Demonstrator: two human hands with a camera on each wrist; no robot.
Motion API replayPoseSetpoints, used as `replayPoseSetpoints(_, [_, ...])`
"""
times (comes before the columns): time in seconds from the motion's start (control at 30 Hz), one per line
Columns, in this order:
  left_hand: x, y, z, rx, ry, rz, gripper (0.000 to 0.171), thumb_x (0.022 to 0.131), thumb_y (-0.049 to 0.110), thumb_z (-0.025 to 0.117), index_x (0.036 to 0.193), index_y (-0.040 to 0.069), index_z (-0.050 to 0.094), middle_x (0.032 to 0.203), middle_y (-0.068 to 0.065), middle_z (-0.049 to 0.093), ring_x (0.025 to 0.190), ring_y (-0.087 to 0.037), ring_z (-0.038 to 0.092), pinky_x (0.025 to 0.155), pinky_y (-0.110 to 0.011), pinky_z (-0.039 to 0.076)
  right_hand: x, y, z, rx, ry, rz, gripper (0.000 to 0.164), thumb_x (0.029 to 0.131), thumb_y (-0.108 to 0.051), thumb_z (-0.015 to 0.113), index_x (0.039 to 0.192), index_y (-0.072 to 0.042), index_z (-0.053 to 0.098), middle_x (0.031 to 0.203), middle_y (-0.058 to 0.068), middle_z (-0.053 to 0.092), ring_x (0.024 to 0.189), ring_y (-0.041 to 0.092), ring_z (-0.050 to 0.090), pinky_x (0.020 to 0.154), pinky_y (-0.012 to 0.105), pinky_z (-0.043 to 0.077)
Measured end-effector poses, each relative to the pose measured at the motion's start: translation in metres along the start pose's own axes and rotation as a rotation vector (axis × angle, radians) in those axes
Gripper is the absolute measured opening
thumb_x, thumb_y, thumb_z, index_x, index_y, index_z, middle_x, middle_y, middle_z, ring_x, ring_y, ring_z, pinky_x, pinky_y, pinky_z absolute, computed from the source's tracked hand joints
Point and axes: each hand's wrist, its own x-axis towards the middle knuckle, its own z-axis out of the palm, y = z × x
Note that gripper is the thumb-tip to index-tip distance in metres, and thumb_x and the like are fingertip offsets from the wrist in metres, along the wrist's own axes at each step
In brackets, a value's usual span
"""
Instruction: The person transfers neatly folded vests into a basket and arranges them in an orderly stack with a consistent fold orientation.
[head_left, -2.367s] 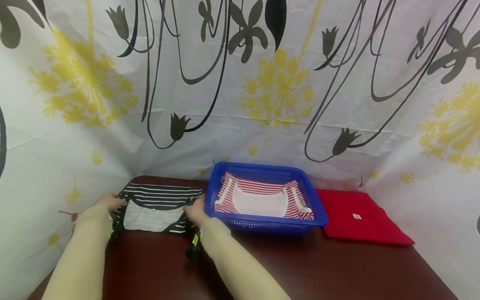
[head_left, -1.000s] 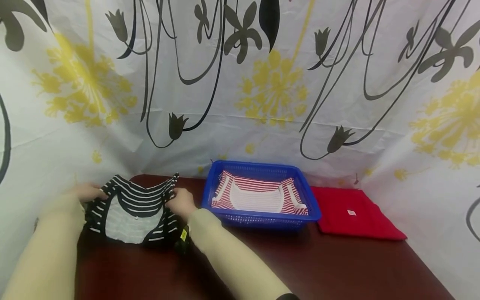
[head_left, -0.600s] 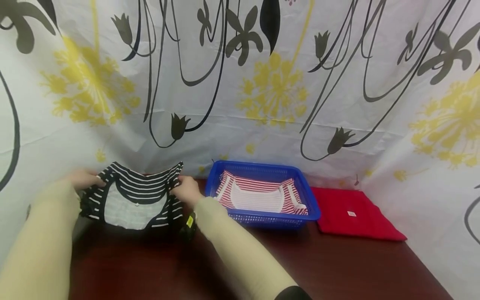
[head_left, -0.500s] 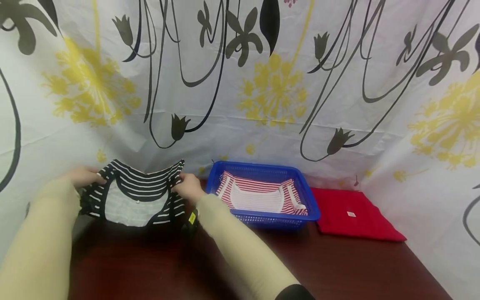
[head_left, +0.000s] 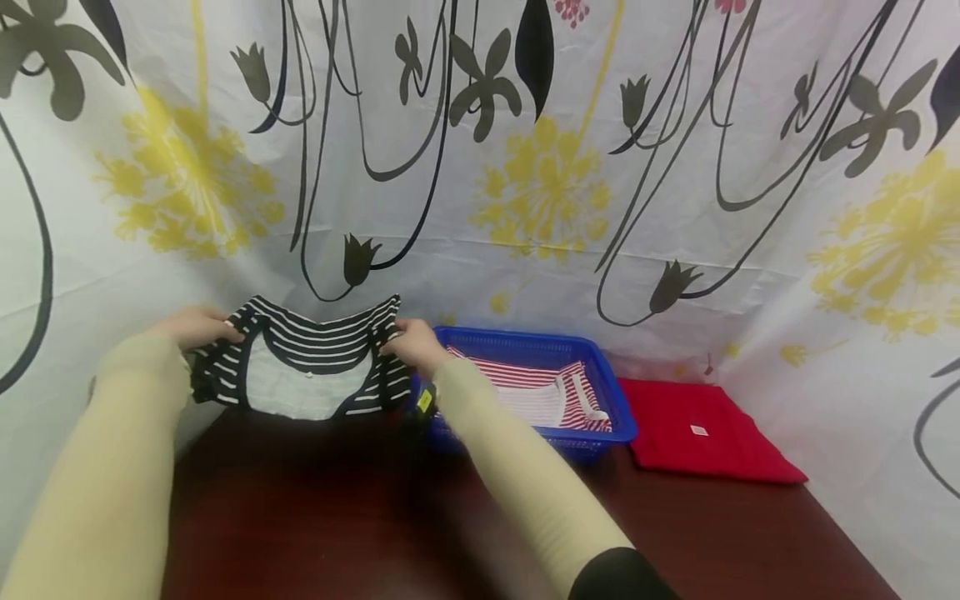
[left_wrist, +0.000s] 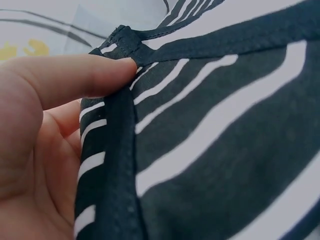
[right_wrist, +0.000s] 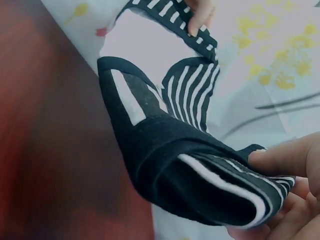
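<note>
A folded black-and-white striped shirt [head_left: 309, 379] with a plain white panel hangs above the table, stretched between both hands. My left hand [head_left: 197, 327] pinches its left edge; in the left wrist view the thumb [left_wrist: 95, 74] presses on the dark trim near a corner, with the fingers behind the cloth. At the opposite edge my right hand [head_left: 418, 343] pinches the shirt and overlaps the left side of the blue basket [head_left: 585, 437]. Seen from the right wrist, rolled layers of the shirt [right_wrist: 200, 185] bulge open beside the thumb. A red-and-white striped garment [head_left: 517, 402] lies folded in the basket.
A folded red garment [head_left: 727, 433] with a small white label lies right of the basket on the dark brown table [head_left: 315, 517]. Behind the table hangs a white floral curtain [head_left: 420, 200], close to its back and sides.
The striped shirt lay on the table, then was pulled nearer, lifted, and carried back and rightward by both hands. The right forearm now covers part of the basket, which stays in place.
</note>
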Motion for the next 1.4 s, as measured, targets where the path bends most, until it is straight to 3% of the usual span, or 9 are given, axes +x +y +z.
replayPoseSetpoints(0.07, [0.005,0.009,0.001,-0.012,0.004,0.001,0.048,0.089,0.023,0.059,0.116,-0.017,0.054,0.116,-0.038,0.054,0.104,-0.050,0.052,0.094,-0.061,0.039,0.000,0.000,-0.013,0.028,0.002,0.014,0.064,0.080,0.004,0.069,0.140,0.002,0.047,0.134,0.017,0.055,0.115,0.027,0.056,0.092,0.032,0.050])
replayPoseSetpoints(0.27, [0.025,0.040,0.005,-0.031,0.031,0.033,0.046,0.089,0.025,0.061,0.114,-0.014,0.058,0.113,-0.033,0.057,0.103,-0.043,0.052,0.096,-0.057,0.039,-0.002,0.000,-0.056,0.205,-0.031,0.068,0.058,0.081,0.012,0.062,0.137,0.003,0.050,0.119,0.019,0.062,0.086,0.026,0.065,0.073,0.035,0.058])
replayPoseSetpoints(0.43, [0.042,0.069,0.014,-0.053,0.007,0.044,0.057,0.091,0.027,0.060,0.128,-0.014,0.050,0.133,-0.037,0.044,0.120,-0.050,0.043,0.105,-0.058,0.030,-0.004,0.005,-0.094,0.161,-0.018,0.097,0.056,0.082,0.009,0.061,0.137,0.000,0.051,0.114,0.017,0.064,0.080,0.022,0.064,0.071,0.035,0.058])
replayPoseSetpoints(0.6, [0.060,0.098,0.027,-0.095,-0.020,0.049,0.065,0.091,0.026,0.059,0.137,-0.016,0.039,0.140,-0.037,0.036,0.129,-0.051,0.034,0.108,-0.057,0.027,-0.012,0.015,-0.133,0.134,0.002,0.119,0.056,0.084,0.007,0.060,0.138,-0.001,0.050,0.117,0.019,0.063,0.083,0.024,0.064,0.075,0.037,0.057])
replayPoseSetpoints(0.87, [0.084,0.140,0.055,-0.280,-0.060,0.021,0.070,0.092,0.020,0.059,0.143,-0.016,0.027,0.146,-0.036,0.027,0.135,-0.047,0.028,0.109,-0.052,0.030,-0.027,0.035,-0.186,0.116,0.030,0.144,0.054,0.085,0.007,0.057,0.138,0.001,0.048,0.110,0.016,0.062,0.078,0.020,0.062,0.073,0.036,0.057])
replayPoseSetpoints(0.97, [0.093,0.155,0.067,-0.331,-0.067,0.018,0.062,0.093,0.018,0.058,0.141,-0.014,0.035,0.143,-0.032,0.037,0.127,-0.042,0.041,0.104,-0.048,0.039,-0.032,0.041,-0.202,0.114,0.041,0.164,0.052,0.086,0.007,0.057,0.137,0.002,0.049,0.106,0.017,0.062,0.076,0.022,0.063,0.073,0.038,0.057])
replayPoseSetpoints(1.07, [0.097,0.170,0.079,-0.389,-0.076,0.026,0.054,0.093,0.015,0.058,0.137,-0.013,0.043,0.131,-0.028,0.050,0.106,-0.031,0.056,0.093,-0.041,0.049,-0.036,0.048,-0.216,0.077,0.049,0.167,0.052,0.086,0.006,0.057,0.138,0.003,0.048,0.115,0.020,0.060,0.084,0.023,0.063,0.078,0.038,0.056])
replayPoseSetpoints(1.2, [0.105,0.189,0.097,-0.471,-0.086,0.014,0.051,0.093,0.012,0.058,0.136,-0.012,0.046,0.122,-0.025,0.056,0.086,-0.019,0.061,0.080,-0.031,0.053,-0.041,0.061,-0.237,0.018,0.042,0.177,0.051,0.088,0.006,0.056,0.138,0.005,0.047,0.122,0.021,0.056,0.096,0.025,0.059,0.084,0.036,0.053])
replayPoseSetpoints(1.4, [0.124,0.209,0.129,-0.490,-0.080,0.009,0.052,0.091,0.012,0.060,0.135,-0.011,0.047,0.128,-0.026,0.054,0.096,-0.024,0.058,0.085,-0.033,0.051,-0.049,0.085,-0.262,-0.014,0.068,0.232,0.050,0.088,0.005,0.057,0.137,0.003,0.048,0.109,0.014,0.057,0.085,0.021,0.058,0.074,0.032,0.054])
